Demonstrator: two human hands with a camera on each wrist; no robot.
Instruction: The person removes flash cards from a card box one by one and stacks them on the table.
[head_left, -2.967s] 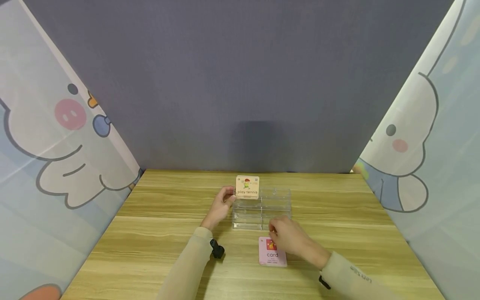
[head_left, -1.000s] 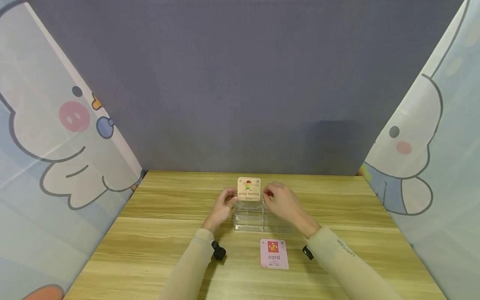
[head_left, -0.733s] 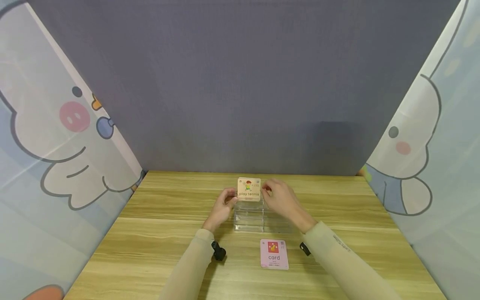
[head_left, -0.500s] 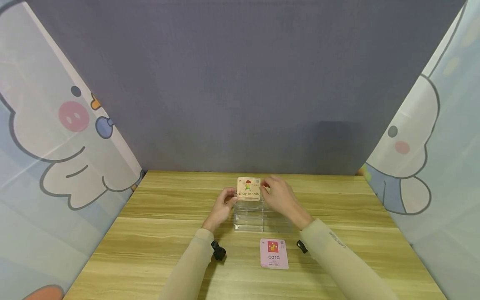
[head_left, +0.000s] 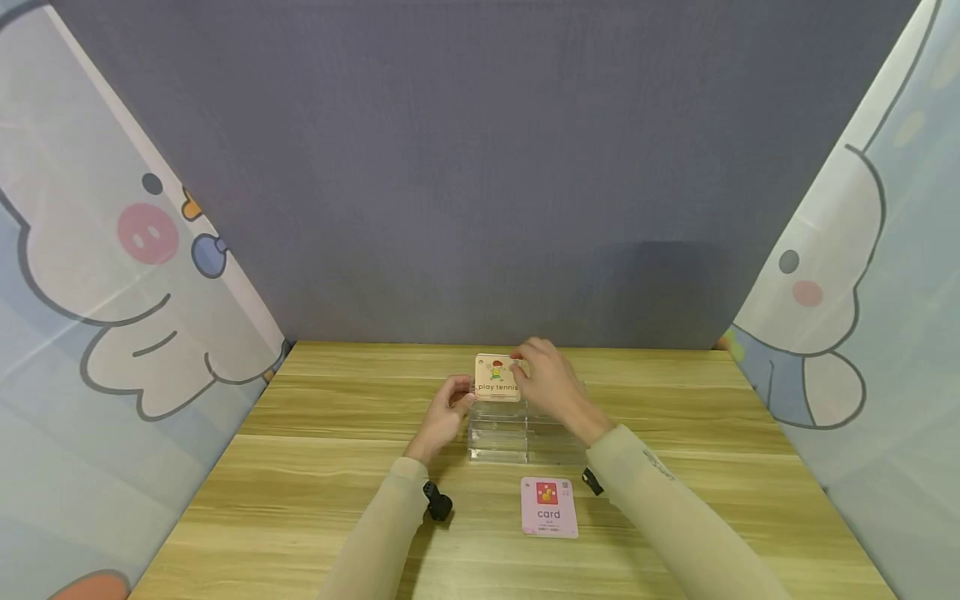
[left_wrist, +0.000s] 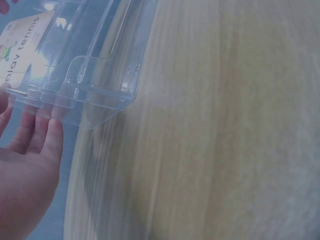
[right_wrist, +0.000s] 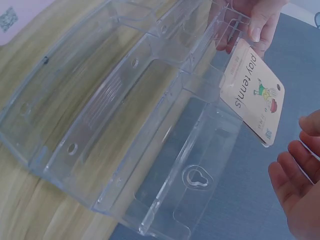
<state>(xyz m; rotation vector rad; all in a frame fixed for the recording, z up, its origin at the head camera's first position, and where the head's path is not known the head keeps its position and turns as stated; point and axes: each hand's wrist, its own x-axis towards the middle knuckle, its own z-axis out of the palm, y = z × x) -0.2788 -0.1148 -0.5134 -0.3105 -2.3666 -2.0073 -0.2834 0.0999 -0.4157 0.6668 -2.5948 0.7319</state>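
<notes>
A clear plastic tiered card holder [head_left: 498, 435] stands on the table, with compartments in two columns. In its top left compartment a cream "play tennis" flashcard [head_left: 495, 382] leans upright; in the right wrist view a second edge shows behind the card [right_wrist: 259, 95]. My left hand [head_left: 438, 422] grips the holder's upper left side, thumb in front and fingers behind the clear wall [left_wrist: 75, 95]. At the flashcard's upper right corner is my right hand [head_left: 551, 382]. In the right wrist view this hand's loosely bent fingers [right_wrist: 290, 172] are apart from the card, holding nothing.
A pink "card" flashcard [head_left: 549, 507] lies flat on the wooden table [head_left: 315, 450], in front of the holder. A dark grey panel [head_left: 480, 208] rises behind the table. Cartoon-printed cloths [head_left: 67, 350] hang on both sides.
My right hand has gone from above the pink flashcard up to the holder's top, then left to the "play tennis" card's corner. The left hand keeps its grip; both cards stay in place.
</notes>
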